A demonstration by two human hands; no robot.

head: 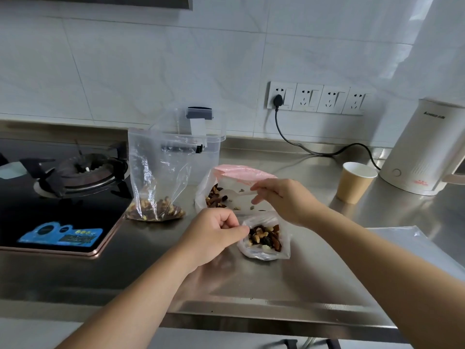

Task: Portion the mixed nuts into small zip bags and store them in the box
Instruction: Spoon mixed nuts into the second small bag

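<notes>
Risk first: the left hand [214, 230] pinches only the near rim of the small zip bag [264, 241] at centre frame; if that pinch slips, the mouth could sag and nuts scatter over the steel counter [251, 285]; the right hand [281, 197], fingers curled, grips a white spoon [235, 192] whose bowl reaches into the pink-topped supply bag [226, 185] just above; an overloaded scoop could well spill in between; the small bag holds a modest heap of mixed nuts; another clear bag [156, 177], left of centre, stands with nuts at its bottom; behind it the clear box [201, 137] looks empty, lid off.
</notes>
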